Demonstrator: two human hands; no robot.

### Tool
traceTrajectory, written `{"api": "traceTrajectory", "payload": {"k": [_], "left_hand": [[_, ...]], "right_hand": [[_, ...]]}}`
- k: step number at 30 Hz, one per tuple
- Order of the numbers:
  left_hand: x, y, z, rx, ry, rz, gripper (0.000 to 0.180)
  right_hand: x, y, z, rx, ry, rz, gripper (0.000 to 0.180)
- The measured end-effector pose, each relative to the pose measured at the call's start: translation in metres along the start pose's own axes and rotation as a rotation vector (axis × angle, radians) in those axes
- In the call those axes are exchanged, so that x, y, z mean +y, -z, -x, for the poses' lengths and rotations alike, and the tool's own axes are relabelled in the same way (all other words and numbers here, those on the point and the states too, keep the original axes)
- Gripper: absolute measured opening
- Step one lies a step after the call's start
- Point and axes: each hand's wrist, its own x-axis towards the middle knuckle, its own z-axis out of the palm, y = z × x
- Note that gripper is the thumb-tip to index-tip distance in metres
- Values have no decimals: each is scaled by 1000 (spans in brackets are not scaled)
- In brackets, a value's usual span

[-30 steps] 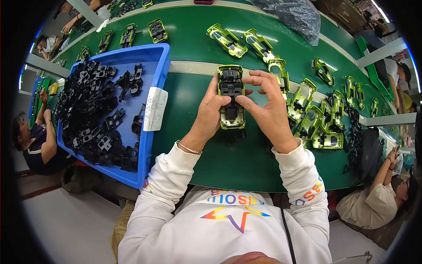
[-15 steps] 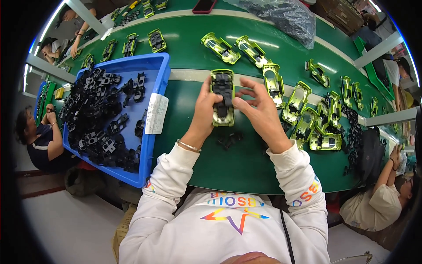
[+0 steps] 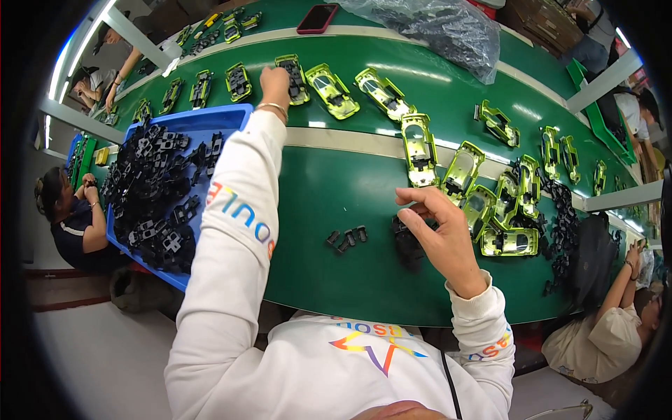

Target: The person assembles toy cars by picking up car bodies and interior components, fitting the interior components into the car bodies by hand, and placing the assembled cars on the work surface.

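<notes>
At the far side of the table my left hand (image 3: pixel 274 85) is closed at the left edge of a lime-green toy car body (image 3: pixel 297 82) with a black interior part fitted in it. The car body lies on the green table, in line with other car bodies; my fingertips are partly hidden. My right hand (image 3: pixel 442 234) hangs nearer to me, holding nothing, with thumb and fingers apart. A small pile of black plastic parts (image 3: pixel 406 245) lies beside and partly under it. A few small black pieces (image 3: pixel 346 239) sit to its left.
A blue bin (image 3: pixel 241 119) full of black plastic parts stands on the left. Several lime-green car bodies (image 3: pixel 418 150) spread across the right and far side. A clear plastic bag (image 3: pixel 448 31) of dark parts and a phone (image 3: pixel 318 19) lie at the back. Other people sit around.
My left hand has carried the car body with its black interior away to the far left row. My right hand has let go of it and moved a little right and nearer.
</notes>
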Motion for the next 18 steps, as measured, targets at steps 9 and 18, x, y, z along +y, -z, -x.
{"api": "traceTrajectory", "payload": {"k": [9,18], "left_hand": [[64,-20,147,-29,-764,-674,65],[10,-22,109,-215,-546,-716,58]], "right_hand": [[3,-1,-6,30,115,209,21],[-5,23,26,79,78,521,22]]}}
